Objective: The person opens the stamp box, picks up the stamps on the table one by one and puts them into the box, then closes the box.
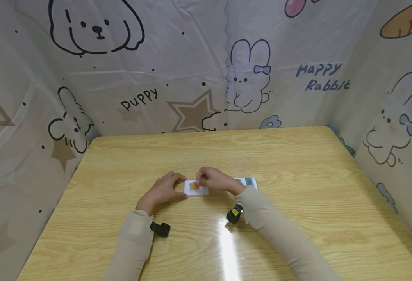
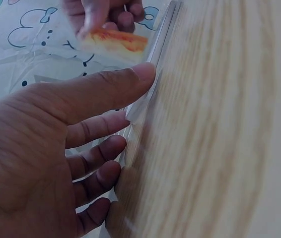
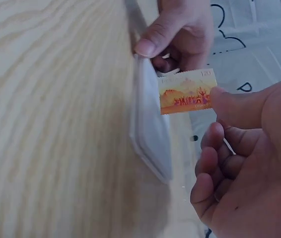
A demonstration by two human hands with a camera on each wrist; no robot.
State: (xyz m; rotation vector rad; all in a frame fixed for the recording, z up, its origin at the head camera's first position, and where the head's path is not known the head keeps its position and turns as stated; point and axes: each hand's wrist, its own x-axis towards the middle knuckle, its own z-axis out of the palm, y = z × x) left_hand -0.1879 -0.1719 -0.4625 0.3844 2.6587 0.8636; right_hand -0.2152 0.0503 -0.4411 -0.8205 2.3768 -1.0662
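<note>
Right wrist: right hand (image 3: 259,163) pinches stamp (image 3: 186,90) by one edge, left hand (image 3: 187,29) grips white case (image 3: 151,116), presumably against sliding.

You've a white glare streak down the tabletop (image 1: 191,253) nr the front in the head cam, otherwise soft light. Yr wrist cams are dimmer, bluish-grey; L one blurs the stamp (image 2: 118,43), R one's fairly sharp.
</note>
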